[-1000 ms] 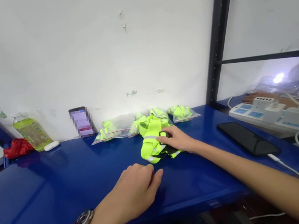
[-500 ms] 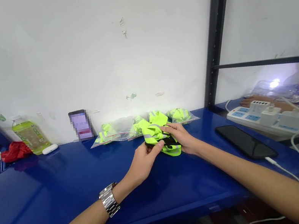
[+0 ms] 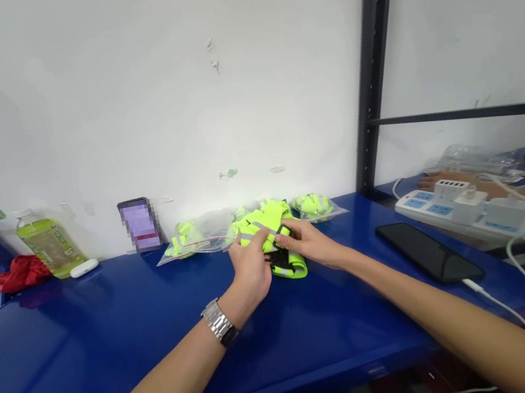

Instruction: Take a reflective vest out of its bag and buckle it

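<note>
A person's two bare hands meet over a bundle of neon yellow reflective strap [image 3: 288, 261] that lies on a glossy blue worktop [image 3: 116, 344], toward its back edge and near a white wall. The left hand [image 3: 251, 267], with a metal wristwatch [image 3: 219, 323] on its wrist, is closed on the near left side of the bundle; the right hand [image 3: 305, 243] pinches the bundle's right side, next to a black buckle [image 3: 278, 259] that shows between the hands. Just behind the bundle sit several clear zip bags [image 3: 201, 236] holding more of the same yellow strap. Farther left along the wall stand a phone [image 3: 139, 225] with a blurred screen, a white earbud case [image 3: 84, 268], a green drink bottle [image 3: 48, 242] and a crumpled red cloth [image 3: 18, 273]. To the right lie a dark phone [image 3: 427, 251] on a charging cable and a white power strip [image 3: 478, 211], beside which another person's hand [image 3: 430, 180] rests. To handle the bundle well, it probably helps to keep the folds tight with one hand, steady the buckle with the other, and keep loose ends from springing open.
</note>
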The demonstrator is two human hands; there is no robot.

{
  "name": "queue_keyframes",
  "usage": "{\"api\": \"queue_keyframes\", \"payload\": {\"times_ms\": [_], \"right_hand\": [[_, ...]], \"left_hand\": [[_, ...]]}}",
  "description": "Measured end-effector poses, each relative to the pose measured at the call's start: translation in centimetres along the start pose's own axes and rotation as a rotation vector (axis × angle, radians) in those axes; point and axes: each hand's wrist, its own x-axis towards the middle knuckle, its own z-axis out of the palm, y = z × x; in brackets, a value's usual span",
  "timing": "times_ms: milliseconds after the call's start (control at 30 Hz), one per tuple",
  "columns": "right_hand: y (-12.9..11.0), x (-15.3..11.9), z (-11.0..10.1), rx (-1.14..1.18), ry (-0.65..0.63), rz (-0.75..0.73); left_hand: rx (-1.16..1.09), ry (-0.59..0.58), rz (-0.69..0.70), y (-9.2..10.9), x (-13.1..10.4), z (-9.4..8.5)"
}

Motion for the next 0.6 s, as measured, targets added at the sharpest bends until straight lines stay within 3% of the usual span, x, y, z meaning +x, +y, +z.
{"api": "queue_keyframes", "payload": {"times_ms": [67,100,133,167,200,267,333,400,500,600], "right_hand": [[-1.0,-0.2,-0.2,-0.256,0.181,-0.087],[-1.7,-0.4,-0.2,-0.354,0.349,-0.149],[-2.3,-0.7,0.0,-0.400,0.504,-0.208],[-2.8,-1.1,0.2,-0.384,0.563,-0.240],[-3.3,-1.4,0.6,-0.312,0.527,-0.236],[-3.7,-1.8,1.5,-0.073,0.227,-0.098],[-3.7,-1.8,2.5,0.137,0.073,0.067],[-3.3,-1.3,3.2,0.365,0.071,0.184],[-2.4,-0.2,3.4,0.640,0.216,0.207],[-1.2,0.3,3.0,0.541,0.379,0.208]], "left_hand": [[0.031,-0.009,0.038,0.7,0.9,0.5],[0.038,0.000,0.063,1.2,1.3,0.8],[0.035,0.022,0.086,1.6,1.8,1.3],[0.027,0.057,0.105,2.1,2.2,1.8],[0.017,0.098,0.114,2.6,2.6,2.4],[-0.012,0.164,0.096,3.4,3.0,3.5],[-0.047,0.191,0.050,4.0,3.1,4.3],[-0.079,0.184,0.013,4.2,3.0,4.7],[-0.088,0.156,0.030,3.8,2.5,4.4],[-0.049,0.139,0.044,2.7,2.0,3.6]]}}
